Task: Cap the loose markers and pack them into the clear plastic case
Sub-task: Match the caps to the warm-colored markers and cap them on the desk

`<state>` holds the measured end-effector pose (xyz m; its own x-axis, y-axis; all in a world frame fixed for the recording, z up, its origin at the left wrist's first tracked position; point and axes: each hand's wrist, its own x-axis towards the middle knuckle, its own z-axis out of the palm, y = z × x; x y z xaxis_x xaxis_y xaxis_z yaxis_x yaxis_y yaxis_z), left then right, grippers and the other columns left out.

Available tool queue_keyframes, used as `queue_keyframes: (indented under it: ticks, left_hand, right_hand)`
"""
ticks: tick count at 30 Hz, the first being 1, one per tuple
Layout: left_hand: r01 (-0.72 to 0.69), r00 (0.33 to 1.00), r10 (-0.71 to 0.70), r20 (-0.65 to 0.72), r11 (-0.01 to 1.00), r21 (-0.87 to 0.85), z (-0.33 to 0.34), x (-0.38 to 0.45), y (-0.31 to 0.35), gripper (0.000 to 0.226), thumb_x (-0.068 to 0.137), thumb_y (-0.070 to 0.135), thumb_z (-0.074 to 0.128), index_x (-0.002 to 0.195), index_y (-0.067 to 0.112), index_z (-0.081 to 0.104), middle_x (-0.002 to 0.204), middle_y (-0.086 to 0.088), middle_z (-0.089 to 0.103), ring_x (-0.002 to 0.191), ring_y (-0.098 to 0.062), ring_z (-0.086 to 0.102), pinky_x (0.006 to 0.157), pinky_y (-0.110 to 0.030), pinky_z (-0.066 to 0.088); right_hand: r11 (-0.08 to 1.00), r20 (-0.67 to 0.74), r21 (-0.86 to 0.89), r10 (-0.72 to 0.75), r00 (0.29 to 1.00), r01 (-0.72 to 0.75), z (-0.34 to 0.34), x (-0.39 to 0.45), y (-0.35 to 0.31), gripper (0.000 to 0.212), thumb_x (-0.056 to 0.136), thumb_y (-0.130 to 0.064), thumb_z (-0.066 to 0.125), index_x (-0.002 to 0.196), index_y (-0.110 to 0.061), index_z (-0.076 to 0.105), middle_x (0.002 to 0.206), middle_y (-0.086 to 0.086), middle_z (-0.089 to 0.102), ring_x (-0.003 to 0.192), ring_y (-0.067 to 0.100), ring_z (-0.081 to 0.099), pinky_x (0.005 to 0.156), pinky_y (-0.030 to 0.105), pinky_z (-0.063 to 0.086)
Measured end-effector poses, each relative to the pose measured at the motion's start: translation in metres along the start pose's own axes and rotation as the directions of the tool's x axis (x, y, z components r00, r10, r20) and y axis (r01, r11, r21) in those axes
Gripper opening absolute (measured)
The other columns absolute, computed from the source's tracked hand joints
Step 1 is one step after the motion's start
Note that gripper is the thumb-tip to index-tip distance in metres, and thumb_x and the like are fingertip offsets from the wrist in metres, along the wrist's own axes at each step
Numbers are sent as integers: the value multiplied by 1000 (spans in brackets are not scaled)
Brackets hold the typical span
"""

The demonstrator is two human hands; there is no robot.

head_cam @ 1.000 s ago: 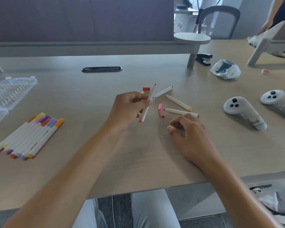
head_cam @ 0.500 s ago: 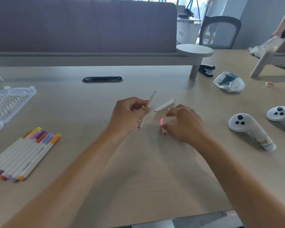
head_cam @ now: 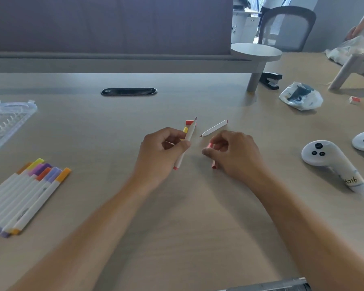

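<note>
With our left hand [head_cam: 162, 152] pinching the uncapped marker [head_cam: 186, 141] mid-table and our right hand [head_cam: 233, 154] pinching the pink cap [head_cam: 210, 146] just right of it, a misaligned push could smear ink on our fingers.

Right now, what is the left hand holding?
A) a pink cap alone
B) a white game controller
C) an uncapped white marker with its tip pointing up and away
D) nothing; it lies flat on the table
C: the left hand grips an uncapped white marker, bare tip up, while the right hand pinches the pink cap.
</note>
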<state>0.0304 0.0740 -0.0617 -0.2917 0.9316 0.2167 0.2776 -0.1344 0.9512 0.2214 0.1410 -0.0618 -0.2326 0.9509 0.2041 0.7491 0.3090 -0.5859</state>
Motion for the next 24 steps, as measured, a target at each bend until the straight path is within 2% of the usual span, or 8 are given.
queue_keyframes:
  ticks: [2, 4, 7, 13, 20, 24]
  left_hand:
    - [-6, 1000, 6, -3, 1000, 11, -2, -1, -3, 6, 89, 15, 76, 94, 18, 76, 84, -9, 73, 75, -34, 67, 65, -46, 57]
    - [-15, 1000, 14, 12, 999, 32, -2, -3, -4, 5, 89, 16, 76, 93, 19, 76, 81, -5, 72, 69, -30, 67, 59, -40, 54]
    - [-38, 998, 34, 46, 996, 85, 1, -7, -5, 6, 89, 18, 76, 92, 22, 75, 77, 4, 70, 64, -20, 65, 55, -28, 49]
    - [-110, 983, 89, 158, 985, 133, 8, -16, -3, 10, 87, 17, 77, 91, 25, 74, 73, 9, 66, 59, -12, 58, 52, -25, 51]
    - [-139, 975, 106, 196, 977, 164, 8, -16, -3, 10, 88, 19, 77, 91, 28, 74, 73, 12, 65, 56, -6, 56, 51, -21, 49]
    - [-81, 982, 54, 182, 986, 145, 6, -14, -1, 14, 89, 20, 76, 86, 34, 73, 77, 10, 68, 67, -16, 63, 57, -29, 53]
  right_hand:
    - [966, -51, 259, 34, 998, -20, -2, -1, -1, 18, 80, -35, 86, 90, -27, 73, 82, -11, 74, 74, 0, 67, 71, 20, 51]
    - [882, -81, 471, 67, 994, -21, -6, -5, -3, 20, 83, -27, 86, 97, -24, 72, 83, -5, 76, 71, 5, 68, 65, 19, 50]
    - [787, -115, 616, 99, 988, -7, -13, -10, -5, 26, 85, -22, 84, 106, -21, 69, 84, -1, 77, 73, 11, 70, 62, 22, 52]
    - [687, -134, 726, 130, 982, 9, -20, -15, -6, 27, 89, -21, 81, 113, -18, 69, 90, 1, 77, 72, 12, 68, 64, 25, 52]
    - [707, -79, 707, 53, 995, 19, -16, -19, -11, 32, 86, -19, 84, 113, -16, 68, 90, 4, 77, 74, 16, 70, 65, 25, 53]
    - [739, -81, 670, -9, 997, 61, -13, -21, -12, 31, 87, -18, 84, 113, -17, 68, 92, 0, 78, 80, 19, 74, 67, 23, 54]
